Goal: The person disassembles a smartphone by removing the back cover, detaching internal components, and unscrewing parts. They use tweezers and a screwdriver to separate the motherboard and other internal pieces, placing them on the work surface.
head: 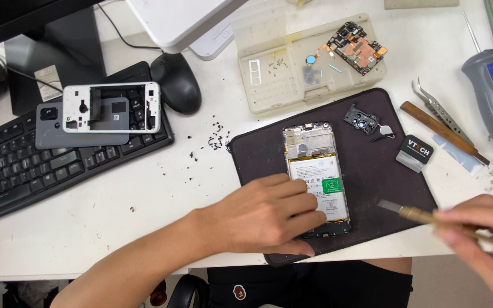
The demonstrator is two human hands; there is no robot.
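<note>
My left hand [269, 217] lies on the phone [316, 171], which rests on the mat [372, 171]. Right of the phone, my right hand [486, 239] holds a tool [412, 213] over the mat's edge. Behind the phone sits the tray [309, 63]; far left of it, the keyboard [29, 165] carries a frame [111, 107].

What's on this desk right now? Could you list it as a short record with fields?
Surface: white desk with a dark work mat
Centre: opened phone, back off, battery showing, lying on the mat
Left hand: resting on the phone's lower part, holding it down
Right hand: holding a flat-tipped tool above the mat's right edge, tip clear of the phone
Behind the mat: parts tray with a circuit board
Left side: keyboard, mouse
Right side: tweezers
</note>
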